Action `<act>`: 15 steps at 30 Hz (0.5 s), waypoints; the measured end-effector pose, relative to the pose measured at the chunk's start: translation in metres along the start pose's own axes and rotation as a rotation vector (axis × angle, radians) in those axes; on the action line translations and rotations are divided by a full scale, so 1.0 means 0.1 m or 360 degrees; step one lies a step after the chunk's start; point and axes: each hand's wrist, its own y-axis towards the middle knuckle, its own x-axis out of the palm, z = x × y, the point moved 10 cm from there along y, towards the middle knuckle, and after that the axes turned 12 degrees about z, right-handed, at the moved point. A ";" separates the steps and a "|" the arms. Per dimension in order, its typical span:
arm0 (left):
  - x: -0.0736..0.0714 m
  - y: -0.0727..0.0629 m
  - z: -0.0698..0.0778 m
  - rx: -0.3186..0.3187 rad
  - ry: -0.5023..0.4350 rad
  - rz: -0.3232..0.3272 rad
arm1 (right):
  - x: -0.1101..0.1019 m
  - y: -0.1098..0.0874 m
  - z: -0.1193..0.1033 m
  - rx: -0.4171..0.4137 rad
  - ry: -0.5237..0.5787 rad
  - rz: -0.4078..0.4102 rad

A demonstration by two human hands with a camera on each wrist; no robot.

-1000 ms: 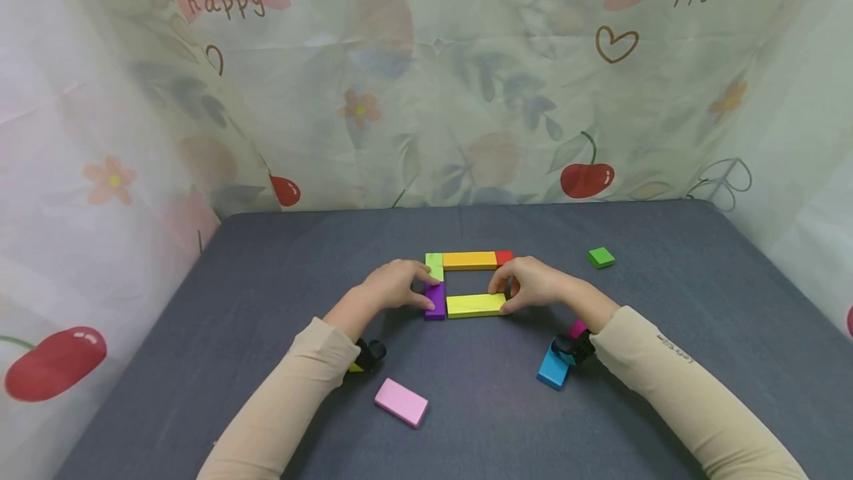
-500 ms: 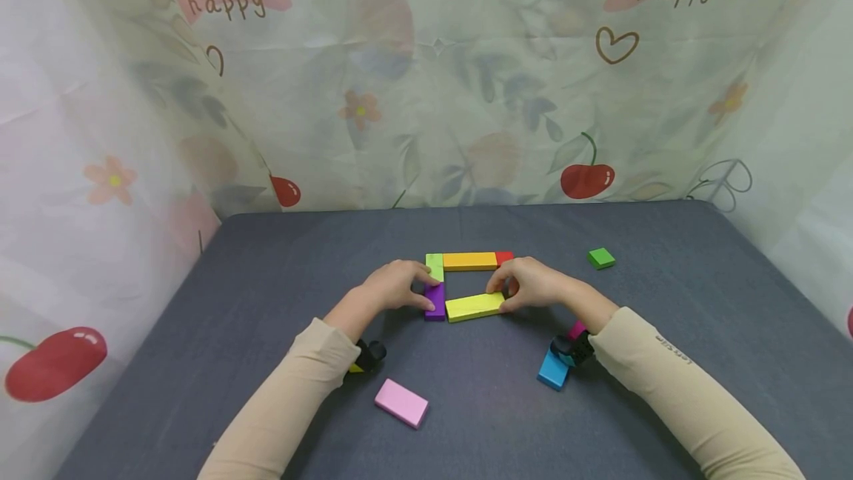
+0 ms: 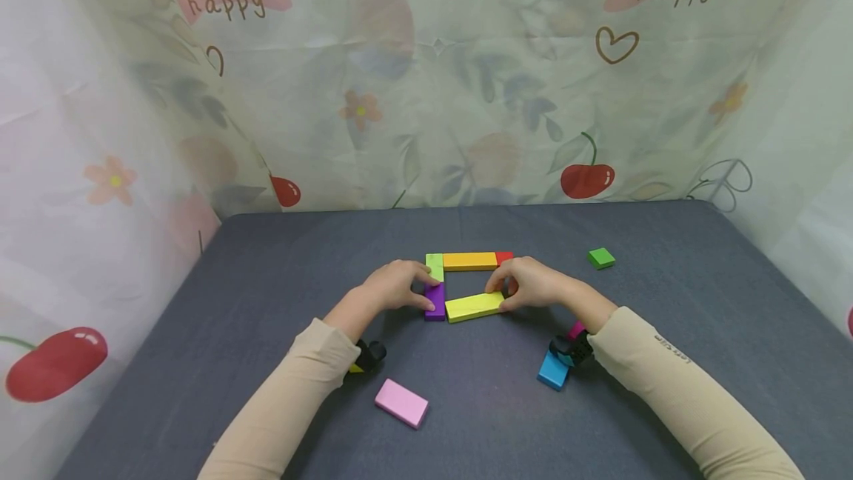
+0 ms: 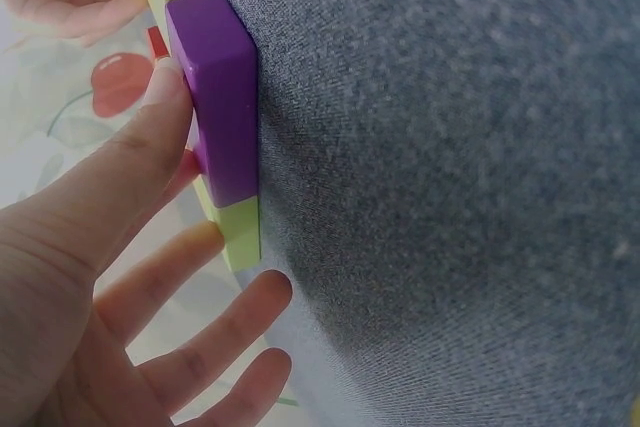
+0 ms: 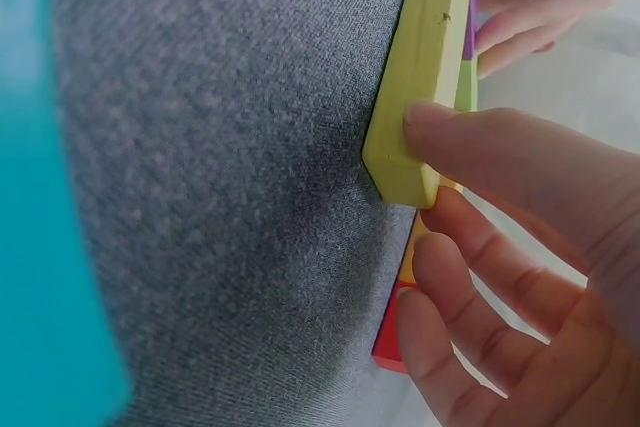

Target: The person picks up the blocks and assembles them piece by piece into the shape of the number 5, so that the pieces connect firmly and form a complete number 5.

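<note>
In the head view my left hand (image 3: 398, 285) holds a purple block (image 3: 437, 312) between thumb and index finger; the left wrist view has the thumb on the purple block's face (image 4: 222, 97) and the other fingers spread. A light green block (image 3: 434, 264) continues the line behind it. My right hand (image 3: 535, 282) pinches the right end of a long yellow block (image 3: 474, 307), thumb on its near side. That block lies slightly slanted, its left end at the purple block's side. Farther back, an orange block (image 3: 469, 261) runs from the light green one to a red block (image 3: 504, 256), partly hidden by my right hand.
A pink block (image 3: 401, 403) lies at the front, and a green block (image 3: 601, 258) at the back right. Below my right wrist are a blue block (image 3: 553, 370) and a partly hidden magenta piece (image 3: 577, 329). Something yellow (image 3: 356, 368) peeks out under my left wrist.
The yellow block has turned slightly in my right hand, its left end shifting toward the front, so it slants instead of lying nearly straight. My left hand has stayed put.
</note>
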 end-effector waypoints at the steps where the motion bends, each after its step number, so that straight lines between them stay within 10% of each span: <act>1: 0.00 0.00 0.00 0.0003 -0.0001 0.0001 | 0.00 0.00 0.00 0.0001 -0.0002 0.0003; 15: 0.00 0.00 0.01 0.0022 -0.0001 0.0011 | 0.00 0.01 0.01 0.0013 -0.0020 0.0016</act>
